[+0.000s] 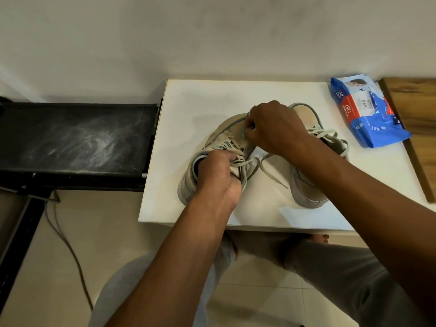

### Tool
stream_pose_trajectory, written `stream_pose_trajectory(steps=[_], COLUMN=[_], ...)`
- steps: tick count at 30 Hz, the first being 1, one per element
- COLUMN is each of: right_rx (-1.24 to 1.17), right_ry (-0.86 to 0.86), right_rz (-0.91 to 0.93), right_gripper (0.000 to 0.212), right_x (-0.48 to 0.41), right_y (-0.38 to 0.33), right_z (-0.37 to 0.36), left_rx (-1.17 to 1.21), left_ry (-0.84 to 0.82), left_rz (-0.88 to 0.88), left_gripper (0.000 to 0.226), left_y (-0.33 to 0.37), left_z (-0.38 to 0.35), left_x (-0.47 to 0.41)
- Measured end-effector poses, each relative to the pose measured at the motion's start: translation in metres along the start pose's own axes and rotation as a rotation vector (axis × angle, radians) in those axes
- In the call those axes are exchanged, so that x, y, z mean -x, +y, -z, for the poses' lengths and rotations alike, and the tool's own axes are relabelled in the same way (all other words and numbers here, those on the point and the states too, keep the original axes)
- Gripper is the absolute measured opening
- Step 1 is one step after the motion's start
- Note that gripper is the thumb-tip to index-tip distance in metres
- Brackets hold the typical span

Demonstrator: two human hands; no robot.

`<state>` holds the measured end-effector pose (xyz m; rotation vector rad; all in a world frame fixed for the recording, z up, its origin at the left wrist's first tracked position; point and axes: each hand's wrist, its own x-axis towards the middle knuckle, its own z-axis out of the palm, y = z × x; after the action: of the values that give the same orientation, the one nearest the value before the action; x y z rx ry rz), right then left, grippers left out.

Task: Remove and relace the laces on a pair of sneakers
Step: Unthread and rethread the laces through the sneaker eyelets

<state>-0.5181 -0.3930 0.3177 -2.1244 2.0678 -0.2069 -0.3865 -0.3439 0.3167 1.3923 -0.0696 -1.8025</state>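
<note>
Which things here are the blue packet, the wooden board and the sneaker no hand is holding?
blue packet (377, 131), head view, on its blue lower half.
wooden board (417, 109), head view, on its bare top face.
free sneaker (304, 197), head view, on its heel end.

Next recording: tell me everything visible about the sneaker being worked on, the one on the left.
The left sneaker is beige with grey trim, suede-like, resting on the white board, toe pointing away. Its flat lace is loosened, one end trailing onto the board. The left hand grips it at the opening; the right hand pinches the lace near the toe-end eyelets.
</note>
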Motion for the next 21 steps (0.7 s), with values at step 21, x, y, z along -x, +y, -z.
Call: stream_pose_trajectory(steps=[21], right_rx=[0.081], right_ry=[0.064], right_rz=[-0.023], right_gripper=[0.015], right_x=[0.000], right_y=[-0.002], right_z=[-0.001], left_rx=[0.027], left_ry=[-0.026], left_rz=[-0.012], left_gripper=[0.028], left_y=[-0.002], left_z=[-0.002], left_x=[-0.004])
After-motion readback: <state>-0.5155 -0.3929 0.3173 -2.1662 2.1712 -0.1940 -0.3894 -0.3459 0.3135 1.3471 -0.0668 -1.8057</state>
